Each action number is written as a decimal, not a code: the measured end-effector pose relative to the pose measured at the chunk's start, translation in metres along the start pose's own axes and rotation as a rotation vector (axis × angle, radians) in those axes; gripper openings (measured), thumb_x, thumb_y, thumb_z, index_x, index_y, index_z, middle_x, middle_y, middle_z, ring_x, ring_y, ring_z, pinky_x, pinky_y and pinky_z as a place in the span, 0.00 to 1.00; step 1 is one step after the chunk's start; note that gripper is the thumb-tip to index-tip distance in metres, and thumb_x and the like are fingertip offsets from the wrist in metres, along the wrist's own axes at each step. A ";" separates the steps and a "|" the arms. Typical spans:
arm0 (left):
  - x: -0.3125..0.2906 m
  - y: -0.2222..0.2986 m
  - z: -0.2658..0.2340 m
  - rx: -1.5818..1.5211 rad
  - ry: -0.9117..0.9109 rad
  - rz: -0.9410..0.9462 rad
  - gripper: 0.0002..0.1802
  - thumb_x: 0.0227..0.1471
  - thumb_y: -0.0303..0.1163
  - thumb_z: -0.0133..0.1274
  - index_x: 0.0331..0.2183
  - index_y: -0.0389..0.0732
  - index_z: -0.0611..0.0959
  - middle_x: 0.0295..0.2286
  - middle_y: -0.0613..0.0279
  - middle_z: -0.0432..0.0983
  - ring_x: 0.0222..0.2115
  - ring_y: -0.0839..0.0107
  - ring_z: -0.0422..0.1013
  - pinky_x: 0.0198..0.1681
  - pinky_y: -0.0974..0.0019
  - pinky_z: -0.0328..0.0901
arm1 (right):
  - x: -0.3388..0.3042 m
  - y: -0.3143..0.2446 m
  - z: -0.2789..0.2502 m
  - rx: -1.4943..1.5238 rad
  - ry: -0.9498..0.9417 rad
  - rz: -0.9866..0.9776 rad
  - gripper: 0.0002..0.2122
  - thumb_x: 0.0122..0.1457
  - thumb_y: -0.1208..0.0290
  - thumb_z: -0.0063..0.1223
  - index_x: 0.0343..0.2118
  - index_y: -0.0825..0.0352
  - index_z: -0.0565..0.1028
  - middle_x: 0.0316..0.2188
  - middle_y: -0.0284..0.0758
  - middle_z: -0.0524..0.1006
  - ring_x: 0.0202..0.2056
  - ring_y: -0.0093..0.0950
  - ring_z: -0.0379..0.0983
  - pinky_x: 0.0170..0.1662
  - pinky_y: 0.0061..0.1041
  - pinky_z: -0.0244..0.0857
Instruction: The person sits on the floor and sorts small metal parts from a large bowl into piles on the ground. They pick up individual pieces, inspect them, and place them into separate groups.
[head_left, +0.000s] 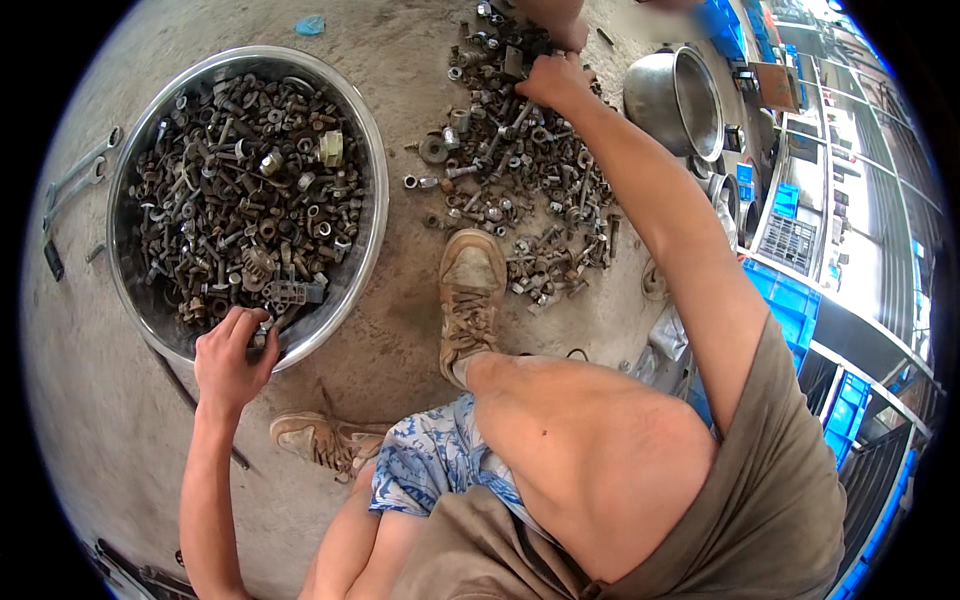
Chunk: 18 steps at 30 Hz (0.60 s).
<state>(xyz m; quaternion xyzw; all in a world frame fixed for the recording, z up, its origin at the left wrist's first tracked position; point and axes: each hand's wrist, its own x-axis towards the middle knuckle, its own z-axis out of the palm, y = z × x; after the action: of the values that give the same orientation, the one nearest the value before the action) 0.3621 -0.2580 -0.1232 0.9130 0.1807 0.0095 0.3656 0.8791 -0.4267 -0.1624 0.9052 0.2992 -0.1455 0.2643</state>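
A bare concrete-looking floor [410,110] carries everything here. The largest thing on it is a round metal basin [378,190], heaped with bolts, nuts and washers that reach close to its rim all round. To its right, well apart from the basin's right edge, a loose pile of hardware [530,150] spreads over the floor, with a worn shoe [472,285] at its near left edge. A steel pot [650,95] lies tipped beyond the pile's right edge. The left hand [235,350] is at the basin's near edge, fingers and thumb curled beside a small shiny metal piece [263,320]; whether they grip it, I cannot tell. The right hand [558,80] reaches into the far part of the pile, its fingertips partly hidden, so its hold cannot be told; another person's hand [568,35] is just beyond it. Two wrenches [88,160] lie outside the basin's left edge. Among the heaped parts, a ridged grey block [286,292] sits near the near edge, a toothed gear [257,262] just beyond it, and a pale hex fitting [331,149] toward the right edge.
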 end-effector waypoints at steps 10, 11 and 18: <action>-0.001 0.001 0.002 0.037 0.033 0.022 0.08 0.44 0.26 0.60 0.31 0.39 0.79 0.26 0.59 0.74 0.23 0.59 0.74 0.26 0.62 0.68 | -0.020 -0.007 0.009 -0.121 0.063 -0.142 0.28 0.54 0.48 0.56 0.51 0.65 0.74 0.55 0.45 0.69 0.62 0.45 0.54 0.58 0.67 0.49; 0.000 0.001 0.002 0.029 0.026 0.016 0.08 0.44 0.26 0.60 0.31 0.39 0.79 0.26 0.59 0.74 0.23 0.59 0.74 0.26 0.63 0.68 | -0.017 -0.006 0.007 -0.100 0.049 -0.130 0.28 0.54 0.48 0.57 0.51 0.66 0.74 0.55 0.45 0.69 0.63 0.45 0.54 0.58 0.65 0.50; 0.002 0.000 0.001 0.032 0.024 0.020 0.08 0.44 0.26 0.60 0.31 0.39 0.79 0.26 0.59 0.74 0.23 0.60 0.74 0.25 0.63 0.68 | -0.005 0.001 0.011 0.071 -0.038 -0.034 0.25 0.55 0.51 0.57 0.49 0.67 0.76 0.60 0.44 0.64 0.63 0.43 0.54 0.61 0.59 0.51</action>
<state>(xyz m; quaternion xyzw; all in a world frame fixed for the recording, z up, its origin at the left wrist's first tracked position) 0.3641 -0.2584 -0.1243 0.9203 0.1758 0.0211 0.3487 0.8749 -0.4355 -0.1686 0.9059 0.3040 -0.1778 0.2353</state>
